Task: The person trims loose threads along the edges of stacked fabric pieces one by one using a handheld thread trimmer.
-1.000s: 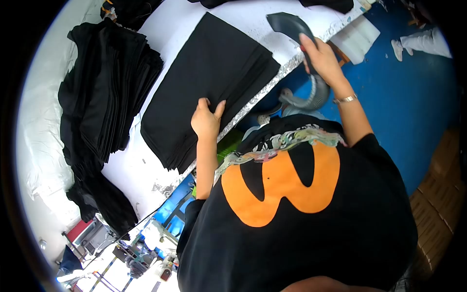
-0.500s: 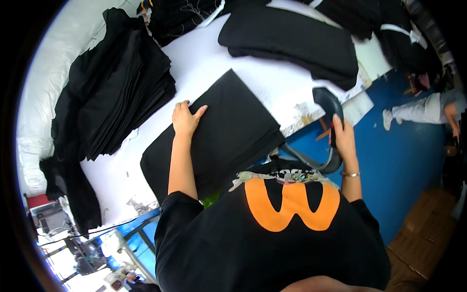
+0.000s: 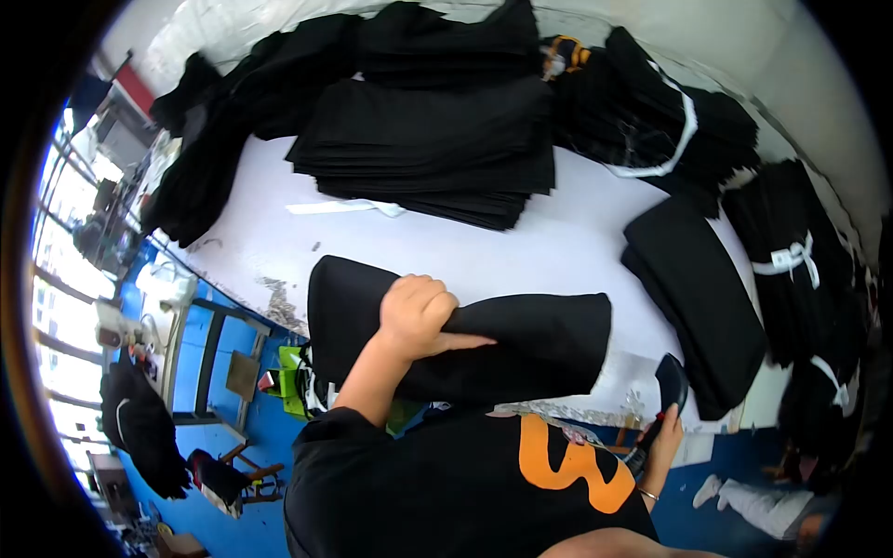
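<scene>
My left hand (image 3: 420, 316) is closed on a folded black cloth piece (image 3: 539, 344) at the table's near edge. The cloth bunches up under the fingers, and its front part hangs close to my shirt. Low on the right, my right hand (image 3: 662, 442) is wrapped round the handle of a black hand-held tool (image 3: 672, 383) with a broad curved head. That head stands by the table's front edge, apart from the cloth. The tool's lower end is partly hidden, and its exact kind cannot be made out.
A tall stack of black cloth pieces (image 3: 428, 139) lies across the white table (image 3: 465, 246). A folded black bundle (image 3: 693, 307) rests at right, with tied bundles (image 3: 791, 260) beyond. A white strip (image 3: 344, 207) lies before the stack. Another person's legs (image 3: 763, 502) show at lower right.
My view has turned left. The cloth lay flat under my open left hand; now that hand grips it and the cloth is bunched. My right hand still holds the black tool.
</scene>
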The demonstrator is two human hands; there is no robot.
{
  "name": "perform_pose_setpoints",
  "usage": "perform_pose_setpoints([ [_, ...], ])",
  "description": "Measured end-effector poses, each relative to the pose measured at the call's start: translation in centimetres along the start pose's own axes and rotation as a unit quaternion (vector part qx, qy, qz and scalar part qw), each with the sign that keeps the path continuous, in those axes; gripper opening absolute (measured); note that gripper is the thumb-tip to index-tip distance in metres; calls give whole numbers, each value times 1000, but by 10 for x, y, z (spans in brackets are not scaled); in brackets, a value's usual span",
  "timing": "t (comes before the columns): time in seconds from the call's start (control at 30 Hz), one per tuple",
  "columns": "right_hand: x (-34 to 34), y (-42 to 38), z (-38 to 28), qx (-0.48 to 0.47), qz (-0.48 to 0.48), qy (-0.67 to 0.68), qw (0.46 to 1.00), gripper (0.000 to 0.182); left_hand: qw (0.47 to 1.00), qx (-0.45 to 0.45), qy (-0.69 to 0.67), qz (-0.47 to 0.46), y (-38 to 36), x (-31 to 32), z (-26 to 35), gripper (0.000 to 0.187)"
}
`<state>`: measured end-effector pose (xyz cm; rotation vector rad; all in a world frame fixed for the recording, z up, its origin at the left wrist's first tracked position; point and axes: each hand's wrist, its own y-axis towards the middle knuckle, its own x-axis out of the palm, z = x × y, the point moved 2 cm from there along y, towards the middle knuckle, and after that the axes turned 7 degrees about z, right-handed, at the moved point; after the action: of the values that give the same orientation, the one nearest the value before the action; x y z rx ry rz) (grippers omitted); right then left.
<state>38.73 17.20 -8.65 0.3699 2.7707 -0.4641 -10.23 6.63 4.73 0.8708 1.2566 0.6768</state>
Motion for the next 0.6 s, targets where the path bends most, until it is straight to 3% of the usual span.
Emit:
perform_pose_setpoints([
  [0.17, 23, 7, -23, -12, 30, 21, 999, 51, 991, 85, 35, 94, 76, -104, -73, 56],
  [0.3, 39, -4, -36, -17, 65, 32, 997, 49, 977, 136, 23, 163, 176, -108, -172, 61],
  [0.4, 49, -24, -39, -11, 83, 18, 996, 49, 989, 36, 37, 141, 246, -39, -239, 76],
  [0.43, 48, -29, -35, -6, 92, -3, 996, 50, 996, -13, 54, 77, 262, -5, -260, 37],
  [0.47, 46, -30, -21, -2, 94, -2, 996, 50, 990, 61, 62, 114, 270, 30, -270, 29],
  [0.5, 51, -37, -23, -1, 99, -7, 995, 50, 991, 27, 98, 91, 264, 69, -299, 64],
  [0.53, 56, -51, -26, 15, 110, -25, 993, 50, 995, -43, 93, 19, 254, 116, -331, 70],
  [0.6, 55, -66, -19, 46, 127, -49, 990, 49, 986, -39, 160, 10, 193, 218, -380, 61],
])
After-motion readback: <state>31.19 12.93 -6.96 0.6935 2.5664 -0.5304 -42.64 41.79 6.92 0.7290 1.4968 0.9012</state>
